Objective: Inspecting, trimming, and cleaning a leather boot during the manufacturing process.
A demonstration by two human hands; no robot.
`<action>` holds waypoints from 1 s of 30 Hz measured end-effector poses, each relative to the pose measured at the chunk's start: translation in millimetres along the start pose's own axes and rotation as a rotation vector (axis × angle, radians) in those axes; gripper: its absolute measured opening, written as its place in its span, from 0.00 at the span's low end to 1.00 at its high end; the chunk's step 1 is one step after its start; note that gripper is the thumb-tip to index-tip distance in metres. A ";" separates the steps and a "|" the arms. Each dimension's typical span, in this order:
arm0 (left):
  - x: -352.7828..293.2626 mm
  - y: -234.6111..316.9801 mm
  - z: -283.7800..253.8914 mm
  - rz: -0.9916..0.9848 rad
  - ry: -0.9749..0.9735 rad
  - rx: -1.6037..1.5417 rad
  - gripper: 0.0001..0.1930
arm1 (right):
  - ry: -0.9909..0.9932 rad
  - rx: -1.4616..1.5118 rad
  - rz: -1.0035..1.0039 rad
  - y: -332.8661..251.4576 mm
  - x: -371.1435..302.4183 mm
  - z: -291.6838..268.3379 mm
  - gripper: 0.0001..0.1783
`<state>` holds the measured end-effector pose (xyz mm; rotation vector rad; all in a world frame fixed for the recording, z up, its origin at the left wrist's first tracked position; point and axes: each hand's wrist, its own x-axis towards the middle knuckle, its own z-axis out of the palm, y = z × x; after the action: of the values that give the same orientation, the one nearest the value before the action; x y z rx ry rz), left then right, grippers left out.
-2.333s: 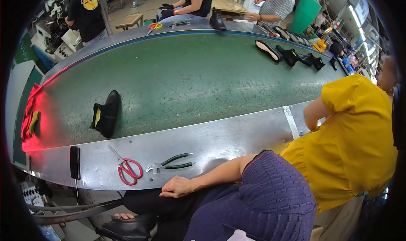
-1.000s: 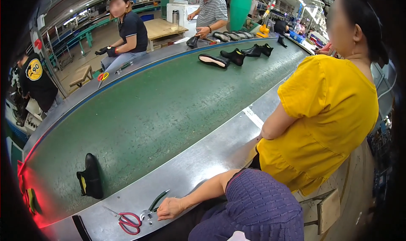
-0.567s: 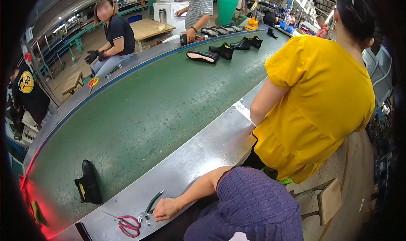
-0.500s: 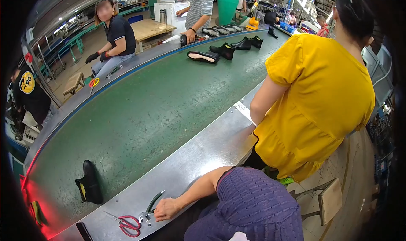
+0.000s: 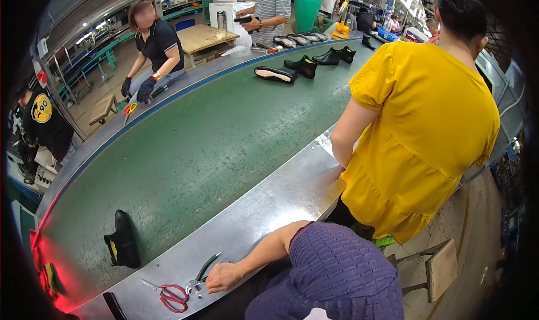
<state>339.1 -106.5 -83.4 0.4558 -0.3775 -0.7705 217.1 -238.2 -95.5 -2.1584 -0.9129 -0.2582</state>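
Note:
My right hand [image 5: 223, 277] rests on the metal ledge [image 5: 236, 221] with its fingers curled closed. What lies inside them, if anything, is hidden. Just left of the knuckles lies a green-handled tool, probably pliers [image 5: 209, 266], with small metal bits around its head. Further left are red-handled scissors [image 5: 173, 297], blades pointing up and left. Beyond the ledge, a black ankle boot [image 5: 124, 244] with a yellow inset lies on its side on the green surface [image 5: 185, 151]. My left hand is out of view.
A co-worker in yellow [image 5: 421, 129] stands close on the right, beside a wooden stool [image 5: 442, 269]. Several black boots [image 5: 306, 67] lie at the far end. Across sit a gloved co-worker [image 5: 157, 47] and yellow-and-red scissors [image 5: 129, 111]. A dark strip [image 5: 114, 307] is at lower left.
Across the table, the gloved co-worker's hands have moved to the edge. The striped-shirt co-worker has raised a dark object. My right hand stays in place; the view has shifted slightly.

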 end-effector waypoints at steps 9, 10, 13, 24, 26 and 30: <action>-205.4 -39.7 37.8 0.299 0.486 -0.061 0.35 | -0.186 0.098 0.158 -1.1 -7.6 -15.8 0.17; -251.1 -60.7 63.5 0.393 0.597 -0.076 0.35 | -0.244 0.022 0.119 -2.7 -4.3 -18.2 0.14; -239.7 -83.6 157.2 0.723 1.100 -0.026 0.37 | -0.088 0.190 0.158 -12.1 -2.9 -21.2 0.10; -259.4 -82.2 148.7 0.744 0.965 -0.229 0.37 | -0.794 0.857 0.255 -140.9 59.0 -45.7 0.27; -258.4 -86.6 143.3 0.760 0.864 -0.263 0.38 | -0.768 0.840 0.248 -146.2 56.5 -49.2 0.23; -260.6 -91.8 140.2 0.680 0.770 -0.338 0.39 | -0.730 0.800 0.172 -142.3 54.9 -52.6 0.20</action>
<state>46.5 -8.5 -55.1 0.2470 0.3169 0.0405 165.0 -182.6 46.7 -1.5297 -0.9713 0.8938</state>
